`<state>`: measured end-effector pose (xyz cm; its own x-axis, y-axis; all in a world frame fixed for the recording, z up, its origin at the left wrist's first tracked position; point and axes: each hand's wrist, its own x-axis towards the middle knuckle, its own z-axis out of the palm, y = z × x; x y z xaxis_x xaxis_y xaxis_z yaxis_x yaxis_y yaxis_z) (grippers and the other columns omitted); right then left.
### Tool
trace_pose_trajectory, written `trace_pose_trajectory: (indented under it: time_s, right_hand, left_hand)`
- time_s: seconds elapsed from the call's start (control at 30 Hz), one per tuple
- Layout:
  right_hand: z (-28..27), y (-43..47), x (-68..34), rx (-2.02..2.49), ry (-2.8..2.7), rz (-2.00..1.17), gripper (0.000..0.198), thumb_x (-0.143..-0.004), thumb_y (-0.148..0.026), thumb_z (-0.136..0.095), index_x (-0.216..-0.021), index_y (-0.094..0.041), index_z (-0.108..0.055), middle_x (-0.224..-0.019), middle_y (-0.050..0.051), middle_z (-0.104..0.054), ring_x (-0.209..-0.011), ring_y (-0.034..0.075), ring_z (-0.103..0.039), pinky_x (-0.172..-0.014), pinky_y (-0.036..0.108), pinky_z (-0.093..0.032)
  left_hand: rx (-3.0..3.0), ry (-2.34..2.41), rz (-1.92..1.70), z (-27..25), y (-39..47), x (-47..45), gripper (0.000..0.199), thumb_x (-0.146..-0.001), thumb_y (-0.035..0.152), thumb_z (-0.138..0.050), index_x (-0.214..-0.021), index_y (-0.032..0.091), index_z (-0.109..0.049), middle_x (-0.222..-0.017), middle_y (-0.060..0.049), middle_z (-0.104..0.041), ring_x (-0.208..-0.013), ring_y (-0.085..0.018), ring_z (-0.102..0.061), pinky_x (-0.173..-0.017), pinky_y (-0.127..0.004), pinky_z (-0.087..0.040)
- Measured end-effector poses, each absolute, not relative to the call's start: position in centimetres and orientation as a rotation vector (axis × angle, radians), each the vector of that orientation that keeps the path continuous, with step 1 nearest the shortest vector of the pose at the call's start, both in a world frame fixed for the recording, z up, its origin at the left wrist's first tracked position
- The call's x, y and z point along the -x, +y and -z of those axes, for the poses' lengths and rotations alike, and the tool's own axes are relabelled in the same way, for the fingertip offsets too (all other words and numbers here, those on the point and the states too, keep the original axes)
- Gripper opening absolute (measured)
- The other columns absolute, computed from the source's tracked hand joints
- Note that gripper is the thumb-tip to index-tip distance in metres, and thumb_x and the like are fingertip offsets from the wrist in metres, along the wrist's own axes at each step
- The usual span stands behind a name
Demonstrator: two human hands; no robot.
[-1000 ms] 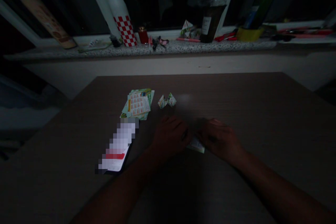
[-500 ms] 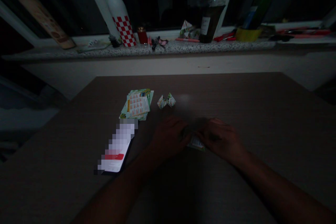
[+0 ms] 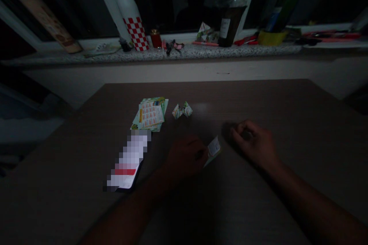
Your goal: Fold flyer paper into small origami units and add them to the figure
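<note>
In the dim light, a small folded piece of printed paper (image 3: 214, 147) sticks out from the fingers of my left hand (image 3: 186, 157). Those fingers are pinched on its left end, just over the table. To the right of the paper is my right hand (image 3: 255, 141), apart from it. Its fingers are curled in toward the thumb, and I see nothing in them. A folded paper shape (image 3: 182, 110) with two pointed halves stands beyond my left hand. Left of it lies a loose stack of printed paper sheets (image 3: 151, 115).
A phone (image 3: 129, 160) with a lit, blurred screen lies left of my left forearm. Behind the table (image 3: 258, 99), a speckled windowsill (image 3: 184, 51) carries a white bottle with red checks (image 3: 133, 26), a dark cup (image 3: 230, 26), a green bottle (image 3: 284, 4) and small items.
My right hand has let go of the folded paper and moved right, away from it. The paper now tilts up at its right end in my left hand.
</note>
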<state>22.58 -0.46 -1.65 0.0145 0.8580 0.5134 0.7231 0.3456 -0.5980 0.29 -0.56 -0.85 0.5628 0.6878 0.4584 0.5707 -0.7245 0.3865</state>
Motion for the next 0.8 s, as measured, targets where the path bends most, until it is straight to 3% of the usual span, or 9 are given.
trace_pose_trajectory:
  time_s: [0.1, 0.27, 0.53, 0.8]
  right_hand:
    - [1.8, -0.6, -22.3, 1.374, -1.736, -0.306, 0.008, -0.082, -0.028, -0.060, -0.082, -0.021, -0.058, -0.077, 0.002, -0.066, -0.071, 0.018, -0.064, -0.065, 0.028, -0.049]
    - [1.9, -1.1, -21.0, 1.241, -1.802, -0.512, 0.025, -0.082, -0.026, -0.061, -0.106, -0.020, -0.061, -0.093, 0.006, -0.071, -0.084, 0.020, -0.067, -0.077, 0.034, -0.053]
    - [2.1, -1.2, -20.9, 1.249, -1.629, -0.897, 0.015, -0.080, -0.031, -0.063, -0.088, -0.018, -0.068, -0.076, 0.003, -0.073, -0.068, 0.018, -0.069, -0.062, 0.029, -0.056]
    - [2.2, -1.8, -20.5, 1.168, -1.722, -0.534, 0.009, -0.079, -0.023, -0.065, -0.086, -0.019, -0.066, -0.077, 0.003, -0.069, -0.067, 0.016, -0.064, -0.061, 0.028, -0.051]
  left_hand:
    - [-2.533, 1.057, -0.915, 1.0, -0.2, 0.1, 0.013, -0.083, 0.020, -0.056, -0.073, 0.015, -0.063, -0.070, -0.003, -0.062, -0.066, -0.013, -0.058, -0.059, -0.024, -0.043]
    - [-2.381, 1.100, -0.899, 0.8, 0.0, 0.1, 0.013, -0.082, 0.022, -0.057, -0.073, 0.016, -0.065, -0.069, -0.001, -0.063, -0.065, -0.013, -0.059, -0.060, -0.025, -0.044]
    - [-1.872, 1.255, -0.895, 1.1, 0.2, 0.5, 0.012, -0.082, 0.025, -0.059, -0.079, 0.016, -0.065, -0.075, -0.002, -0.069, -0.067, -0.014, -0.063, -0.059, -0.025, -0.049]
    - [-2.105, 1.123, -0.854, 0.4, -0.4, 0.0, 0.010, -0.081, 0.022, -0.059, -0.077, 0.016, -0.066, -0.073, -0.002, -0.067, -0.069, -0.014, -0.062, -0.064, -0.025, -0.046]
